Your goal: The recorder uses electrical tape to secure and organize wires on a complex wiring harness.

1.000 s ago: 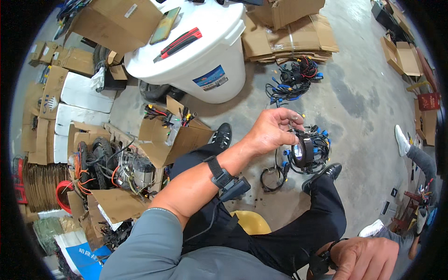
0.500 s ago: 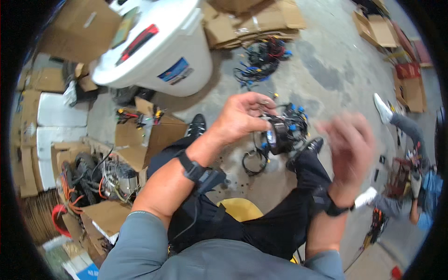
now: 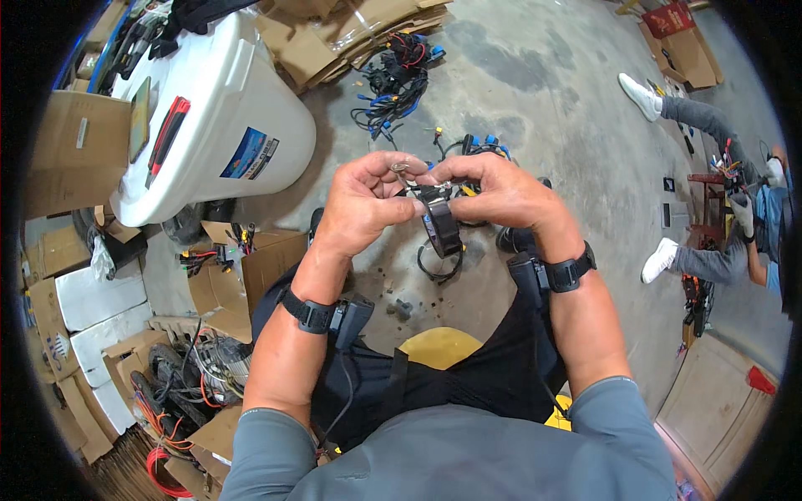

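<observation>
In front of my body both hands meet over a roll of black tape (image 3: 445, 235), which hangs tilted below the fingers. My left hand (image 3: 355, 204) is closed, with its thumb at the roll's upper edge and a small silvery loop showing near its fingertips. Opposite it, my right hand (image 3: 505, 194) pinches close to the dark strip above the roll; its fingers hide what exactly lies between them. Just beyond the hands, a bundle of black cables with blue connectors (image 3: 484, 146) rests on the floor, partly covered by the right hand.
A white tub (image 3: 276, 138) bears a red-and-black tool (image 3: 168, 140) at upper left. Another cable heap (image 3: 393, 88) lies by flattened cardboard (image 3: 334, 37). Open boxes (image 3: 276, 259) and motor parts crowd the left. At the right sits another person (image 3: 710, 263). A yellow seat (image 3: 440, 346) shows between my legs.
My right hand has come in from the right and now meets the left at the roll. The left hand has shifted left, and the view has turned toward the right.
</observation>
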The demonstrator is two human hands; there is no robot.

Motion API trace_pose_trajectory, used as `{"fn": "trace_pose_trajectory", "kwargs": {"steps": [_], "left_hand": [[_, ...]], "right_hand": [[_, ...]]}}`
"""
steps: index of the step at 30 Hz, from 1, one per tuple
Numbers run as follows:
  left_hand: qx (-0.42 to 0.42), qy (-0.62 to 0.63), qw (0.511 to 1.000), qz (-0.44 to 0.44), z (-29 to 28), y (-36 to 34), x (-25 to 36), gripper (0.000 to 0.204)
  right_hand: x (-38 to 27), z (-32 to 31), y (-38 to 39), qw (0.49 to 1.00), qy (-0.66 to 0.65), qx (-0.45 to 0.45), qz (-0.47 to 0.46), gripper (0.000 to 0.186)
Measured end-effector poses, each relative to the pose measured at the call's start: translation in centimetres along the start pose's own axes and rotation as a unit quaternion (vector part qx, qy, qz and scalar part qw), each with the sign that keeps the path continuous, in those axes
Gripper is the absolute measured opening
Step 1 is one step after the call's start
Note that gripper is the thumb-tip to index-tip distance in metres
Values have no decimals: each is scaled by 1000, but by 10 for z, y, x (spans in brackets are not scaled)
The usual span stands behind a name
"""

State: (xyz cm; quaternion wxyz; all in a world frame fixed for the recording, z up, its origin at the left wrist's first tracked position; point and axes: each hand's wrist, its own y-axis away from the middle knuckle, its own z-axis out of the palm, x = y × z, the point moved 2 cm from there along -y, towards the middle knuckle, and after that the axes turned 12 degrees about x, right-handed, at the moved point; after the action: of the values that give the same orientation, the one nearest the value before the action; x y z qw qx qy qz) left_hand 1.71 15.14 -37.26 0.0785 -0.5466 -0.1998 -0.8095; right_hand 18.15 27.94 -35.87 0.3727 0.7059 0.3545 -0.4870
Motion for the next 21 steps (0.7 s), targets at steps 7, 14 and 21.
{"fn": "trace_pose_trajectory", "kwargs": {"steps": [7,14,21], "left_hand": [[-4,-26,999,19,-5,2,1,46],[18,-217,969,115,5,5,15,39],[56,-211,974,63,3,5,5,37]], "right_hand": [[2,-1,-7,998,22,6,55,27],[1,-2,-5,1000,-9,18,24,25],[2,-1,-2,979,-169,26,107,42]]}}
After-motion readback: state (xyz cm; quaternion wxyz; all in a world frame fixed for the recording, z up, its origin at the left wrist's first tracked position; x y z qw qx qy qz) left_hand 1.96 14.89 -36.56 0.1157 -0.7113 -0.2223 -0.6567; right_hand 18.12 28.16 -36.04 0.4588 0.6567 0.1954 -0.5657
